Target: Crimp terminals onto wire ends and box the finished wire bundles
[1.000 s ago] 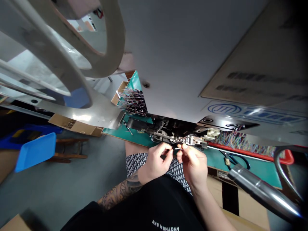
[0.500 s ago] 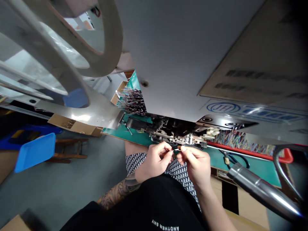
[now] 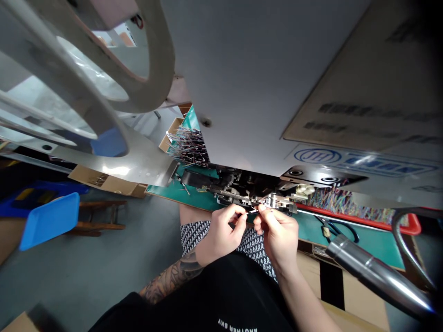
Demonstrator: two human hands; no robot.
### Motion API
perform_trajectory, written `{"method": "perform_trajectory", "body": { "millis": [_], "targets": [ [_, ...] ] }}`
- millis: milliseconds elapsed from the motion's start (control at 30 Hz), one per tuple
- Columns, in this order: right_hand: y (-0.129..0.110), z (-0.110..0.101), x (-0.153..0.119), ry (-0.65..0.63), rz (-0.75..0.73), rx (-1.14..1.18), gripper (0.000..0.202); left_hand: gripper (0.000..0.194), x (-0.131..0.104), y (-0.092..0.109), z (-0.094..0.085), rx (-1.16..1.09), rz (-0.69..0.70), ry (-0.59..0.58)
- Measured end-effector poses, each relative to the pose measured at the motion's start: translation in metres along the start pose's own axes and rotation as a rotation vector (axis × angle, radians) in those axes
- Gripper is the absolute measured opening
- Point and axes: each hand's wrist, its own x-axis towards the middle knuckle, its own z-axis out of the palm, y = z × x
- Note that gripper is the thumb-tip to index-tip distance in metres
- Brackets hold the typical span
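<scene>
Both hands are close together in front of the metal mechanism [image 3: 254, 198] under a large grey machine [image 3: 242, 92]. My left hand [image 3: 224, 230] has thumb and forefinger pinched at one end of a small thin piece, too small to name. My right hand [image 3: 278, 230] pinches near the other end, fingertips close to the metal parts; a thin light line shows between the two hands. What exactly each pinch holds is hard to make out.
Bundles of thin wires [image 3: 189, 146] lie behind at the left. A red tray [image 3: 413, 224] holds many coloured wires at the right. A metal tube [image 3: 374, 272], scissors-like black handles [image 3: 348, 230], a blue tray [image 3: 51, 221] and a cardboard box [image 3: 117, 184] stand around.
My right hand has shifted slightly left and up toward the mechanism, its fingertips tilted higher. My left hand has moved very slightly left. The camera view has shifted a little.
</scene>
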Motion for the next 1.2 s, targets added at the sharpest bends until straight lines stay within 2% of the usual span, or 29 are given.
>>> {"method": "perform_trajectory", "body": {
  "millis": [133,233,333,433,533,567,633,700,767,867,1200],
  "targets": [
    [-0.001,-0.001,0.002,0.023,-0.004,-0.042,0.029,0.008,0.002,0.004,-0.007,0.1,0.061,0.005],
    [-0.008,-0.008,0.005,-0.137,0.065,-0.067,0.03,0.008,0.005,0.008,-0.016,0.076,0.005,-0.078],
    [-0.018,-0.014,0.004,-0.273,0.176,-0.041,0.029,0.009,0.008,0.007,-0.025,-0.239,-0.236,-0.267],
    [-0.022,-0.015,-0.001,-0.262,0.255,0.059,0.028,0.017,0.012,0.003,-0.029,-0.629,-0.515,-0.448],
    [-0.016,-0.014,-0.004,-0.227,0.212,0.077,0.029,0.022,0.015,0.002,-0.029,-0.819,-0.657,-0.501],
    [-0.013,-0.013,-0.005,-0.203,0.148,0.043,0.029,0.022,0.016,0.002,-0.028,-0.826,-0.656,-0.483],
    [-0.008,-0.012,-0.005,-0.108,-0.034,-0.071,0.025,0.022,0.015,0.005,-0.025,-0.752,-0.57,-0.409],
    [-0.005,-0.011,-0.006,0.015,-0.196,-0.185,0.02,0.019,0.013,0.009,-0.022,-0.577,-0.416,-0.303],
    [-0.005,-0.009,-0.006,0.094,-0.265,-0.25,0.017,0.016,0.01,0.012,-0.018,-0.363,-0.264,-0.198],
    [-0.005,-0.007,-0.005,0.109,-0.256,-0.273,0.02,0.014,0.005,0.014,-0.013,-0.175,-0.164,-0.121],
    [-0.005,-0.004,-0.002,0.111,-0.215,-0.245,0.032,0.013,0.005,0.01,-0.008,-0.096,-0.139,-0.091]
  ]
}}
